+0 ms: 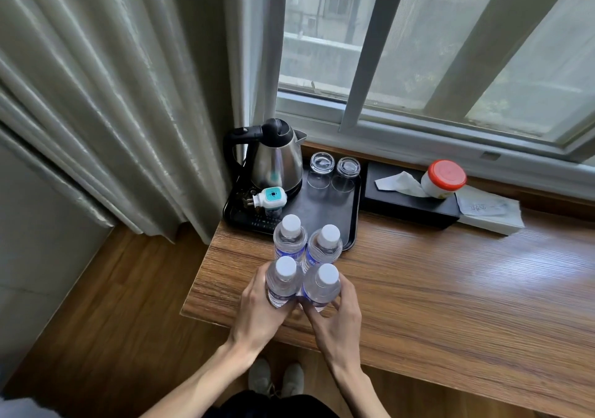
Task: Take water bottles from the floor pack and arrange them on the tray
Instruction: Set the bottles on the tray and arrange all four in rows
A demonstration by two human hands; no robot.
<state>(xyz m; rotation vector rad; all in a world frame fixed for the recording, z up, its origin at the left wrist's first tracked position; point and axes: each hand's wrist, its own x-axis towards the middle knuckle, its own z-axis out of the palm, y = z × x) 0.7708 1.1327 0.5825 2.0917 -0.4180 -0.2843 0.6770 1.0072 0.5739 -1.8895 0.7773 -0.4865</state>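
- The left hand is wrapped around the near-left water bottle; the right hand is wrapped around the near-right water bottle. Both stand upright near the front edge of the wooden desk, pressed side by side.
- Two more bottles, the far-left bottle and the far-right bottle, stand upright just behind, at the near edge of the black tray.
- Handling, as a judgement: the bottles look full, so fairly heavy for their size. Their thin clear plastic would give under a squeeze, and the smooth walls could slip. A grip around the labelled middle looks safest.
- On the tray, a steel kettle takes the far-left corner, two upturned glasses stand along the far edge, and a white plug-in device lies at the left.
- Hard to make out: the floor pack is out of view. The bottle bases are hidden, so it is unclear whether the far pair rests on the tray or just before it. Label print is unreadable.
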